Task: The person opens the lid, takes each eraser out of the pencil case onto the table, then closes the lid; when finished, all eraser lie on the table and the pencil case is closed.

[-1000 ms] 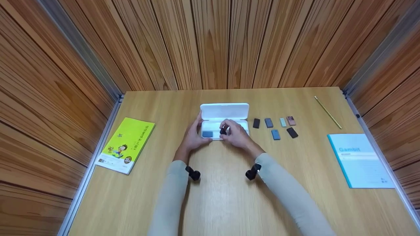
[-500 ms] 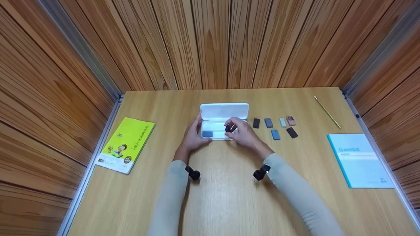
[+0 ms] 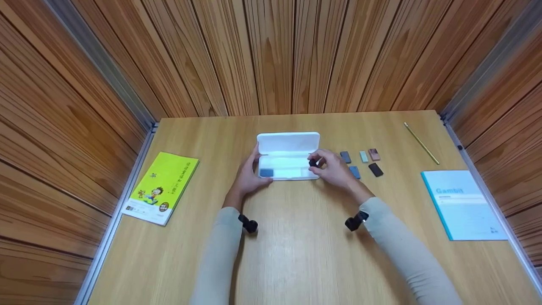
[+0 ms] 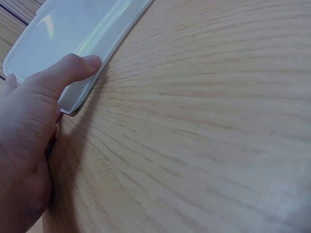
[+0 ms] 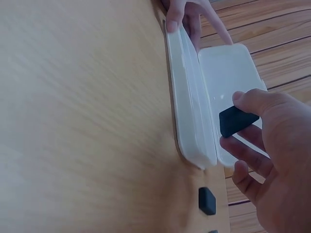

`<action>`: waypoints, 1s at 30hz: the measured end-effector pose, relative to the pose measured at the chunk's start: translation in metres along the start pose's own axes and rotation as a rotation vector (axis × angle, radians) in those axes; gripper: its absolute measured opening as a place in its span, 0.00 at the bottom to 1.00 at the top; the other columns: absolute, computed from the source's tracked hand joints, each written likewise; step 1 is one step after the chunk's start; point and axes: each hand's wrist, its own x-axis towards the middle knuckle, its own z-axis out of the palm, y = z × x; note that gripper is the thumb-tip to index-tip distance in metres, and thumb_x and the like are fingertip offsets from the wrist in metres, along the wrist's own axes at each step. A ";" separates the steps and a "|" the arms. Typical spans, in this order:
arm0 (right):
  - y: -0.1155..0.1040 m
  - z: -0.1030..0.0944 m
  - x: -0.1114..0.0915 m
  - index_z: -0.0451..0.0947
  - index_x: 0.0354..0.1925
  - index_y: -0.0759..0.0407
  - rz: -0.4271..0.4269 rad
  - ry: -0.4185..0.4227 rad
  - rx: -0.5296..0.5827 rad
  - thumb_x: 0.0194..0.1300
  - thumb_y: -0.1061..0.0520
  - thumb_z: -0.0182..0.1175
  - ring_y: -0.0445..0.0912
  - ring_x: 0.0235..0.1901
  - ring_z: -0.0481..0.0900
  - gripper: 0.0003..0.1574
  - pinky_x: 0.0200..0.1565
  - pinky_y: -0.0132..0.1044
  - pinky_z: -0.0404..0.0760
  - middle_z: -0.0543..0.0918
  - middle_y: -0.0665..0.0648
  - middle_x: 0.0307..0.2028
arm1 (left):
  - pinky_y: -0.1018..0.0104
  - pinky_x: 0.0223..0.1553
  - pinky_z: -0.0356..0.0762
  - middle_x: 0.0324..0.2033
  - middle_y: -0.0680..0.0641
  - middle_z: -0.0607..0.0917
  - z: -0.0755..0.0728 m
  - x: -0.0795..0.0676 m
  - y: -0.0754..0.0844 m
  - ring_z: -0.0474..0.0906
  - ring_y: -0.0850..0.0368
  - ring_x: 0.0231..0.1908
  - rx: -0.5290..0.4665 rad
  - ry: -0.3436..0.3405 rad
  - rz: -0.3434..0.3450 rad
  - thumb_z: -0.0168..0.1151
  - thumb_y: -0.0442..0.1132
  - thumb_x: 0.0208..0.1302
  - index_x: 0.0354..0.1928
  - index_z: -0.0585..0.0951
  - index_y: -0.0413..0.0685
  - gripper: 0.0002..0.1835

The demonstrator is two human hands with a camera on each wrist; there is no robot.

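Observation:
A white pencil case (image 3: 288, 145) stands open on the table, its lid raised at the back. Inside its left end lies a blue-grey eraser (image 3: 266, 173). My left hand (image 3: 250, 174) grips the case's left end, and its thumb (image 4: 80, 68) lies over the front rim in the left wrist view. Over the right end of the case, my right hand (image 3: 334, 169) pinches a black eraser (image 5: 236, 120) between thumb and fingers. This eraser is held above the tray, tilted in the right wrist view.
Right of the case lie several erasers: blue ones (image 3: 345, 157), a light green one (image 3: 363, 156), a brownish pink one (image 3: 374, 154) and a black one (image 3: 375, 170). Further right are a pencil (image 3: 421, 143) and a blue notebook (image 3: 463, 207). A yellow-green book (image 3: 163, 186) lies left.
My right hand has moved right with the black eraser, from mid-case to its right end. It now covers a dark eraser on the table in the head view. The left hand stays put.

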 end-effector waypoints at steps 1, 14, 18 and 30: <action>0.002 -0.003 -0.002 0.85 0.64 0.58 0.005 0.006 -0.002 0.78 0.59 0.71 0.58 0.56 0.85 0.20 0.59 0.49 0.85 0.87 0.62 0.60 | 0.36 0.92 0.50 0.80 0.44 0.76 0.000 0.000 0.000 0.65 0.45 0.86 0.001 0.001 0.003 0.88 0.40 0.59 0.93 0.45 0.74 0.72; 0.022 -0.020 -0.023 0.89 0.66 0.56 0.092 0.140 -0.074 0.78 0.56 0.73 0.56 0.50 0.80 0.22 0.50 0.40 0.75 0.85 0.64 0.57 | 0.37 0.92 0.50 0.82 0.45 0.75 0.000 0.002 -0.003 0.65 0.46 0.87 -0.014 -0.004 0.010 0.87 0.40 0.60 0.93 0.46 0.73 0.71; 0.029 -0.019 -0.030 0.89 0.65 0.59 0.101 0.176 -0.095 0.77 0.58 0.72 0.55 0.47 0.81 0.21 0.44 0.34 0.75 0.85 0.65 0.54 | 0.37 0.92 0.50 0.81 0.45 0.76 0.001 0.002 -0.003 0.66 0.46 0.86 -0.016 -0.003 0.009 0.87 0.39 0.60 0.93 0.46 0.72 0.71; 0.046 -0.011 -0.040 0.90 0.63 0.59 0.161 0.222 -0.162 0.76 0.57 0.72 0.59 0.50 0.82 0.20 0.49 0.43 0.76 0.85 0.68 0.55 | 0.36 0.92 0.50 0.77 0.45 0.79 0.001 0.002 -0.003 0.70 0.46 0.82 -0.008 0.005 0.048 0.88 0.41 0.58 0.94 0.47 0.67 0.71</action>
